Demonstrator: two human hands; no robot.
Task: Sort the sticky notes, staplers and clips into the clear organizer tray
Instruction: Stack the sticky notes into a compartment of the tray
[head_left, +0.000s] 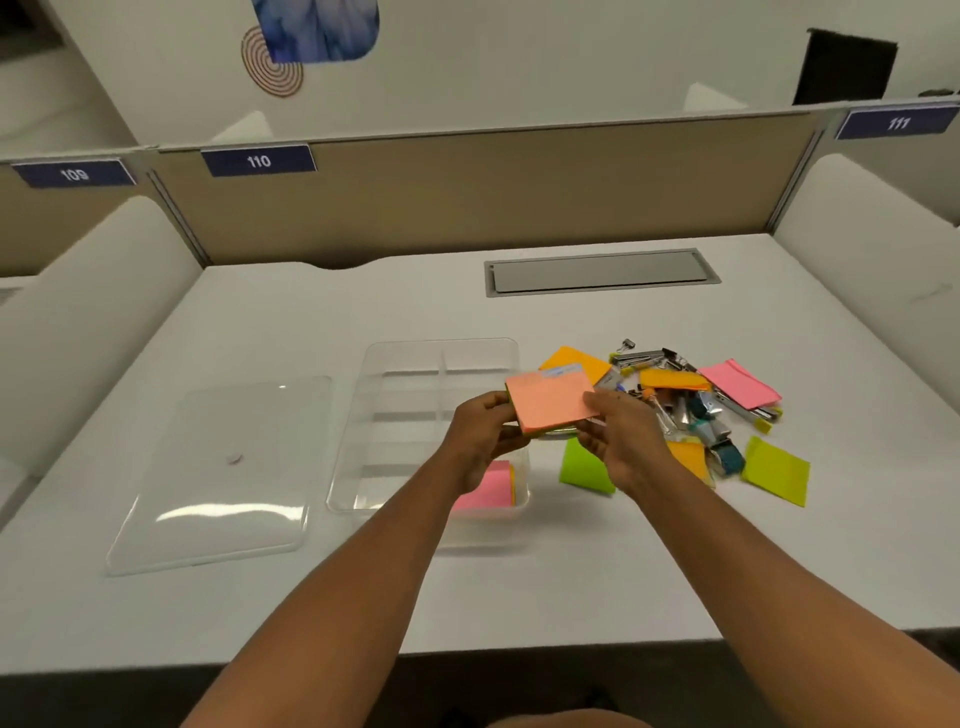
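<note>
Both hands hold one salmon-pink sticky note pad (548, 399) above the right edge of the clear organizer tray (410, 364). My left hand (480, 441) grips its left edge and my right hand (621, 436) grips its right edge. A pink pad (488, 491) lies in the tray's near right compartment, partly hidden by my left wrist. To the right lies a pile: orange pads (571, 361), a pink pad (740, 382), green pads (776, 470), silver staplers (636, 358) and binder clips (722, 447).
The tray's clear lid (218, 473) lies flat to the left of the tray. A grey cable hatch (597, 270) is set in the white desk at the back. Beige partitions and rounded white side panels enclose the desk.
</note>
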